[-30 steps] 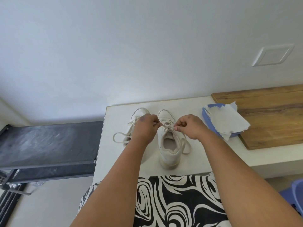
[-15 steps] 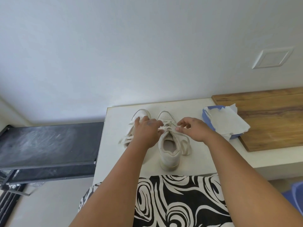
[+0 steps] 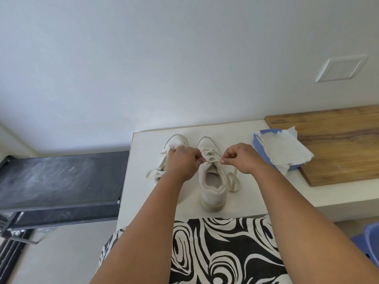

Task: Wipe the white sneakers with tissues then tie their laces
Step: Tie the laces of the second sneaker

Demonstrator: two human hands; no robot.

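There was one view only, a wide-angle camera worn on the person's head, so nothing was shared with a second view. It looked forward and steeply down along both forearms, which entered from 5 and 7 o'clock and met near frame centre. The white counter (image 3: 242, 132) lay close below, within arm's reach, its near edge crossing just under the middle. The wall (image 3: 184, 58) filled the upper half toward 12 o'clock, straight ahead. The wide lens bowed the edges: the dark shelf (image 3: 61, 177) at 9 o'clock and the wooden board (image 3: 338, 144) at 3 o'clock both slanted outward.
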